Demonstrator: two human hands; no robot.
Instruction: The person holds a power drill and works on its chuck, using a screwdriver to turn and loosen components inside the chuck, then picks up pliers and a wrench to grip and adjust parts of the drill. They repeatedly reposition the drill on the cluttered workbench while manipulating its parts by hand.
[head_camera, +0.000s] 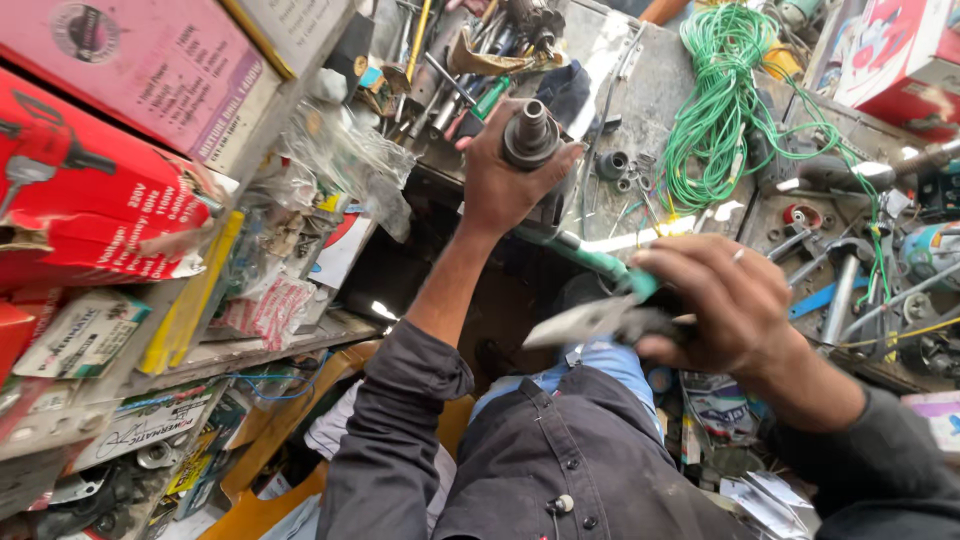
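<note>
My left hand (500, 180) is wrapped around the dark metal front end of a green power tool (532, 138), whose round chuck points up at the camera. The tool's green body (590, 258) runs down to the right between both hands. My right hand (722, 310) grips a flat grey metal tool (580, 320) against the green body's lower end; its blade sticks out to the left. Both arms wear dark grey sleeves, and blue trousers show below the hands.
A cluttered metal workbench (650, 90) lies beyond the hands, with screwdrivers, sockets, a coil of green wire (725, 100) and spanners (840, 290). Shelves at the left hold red and pink boxes (90, 190) and plastic packets (265, 300).
</note>
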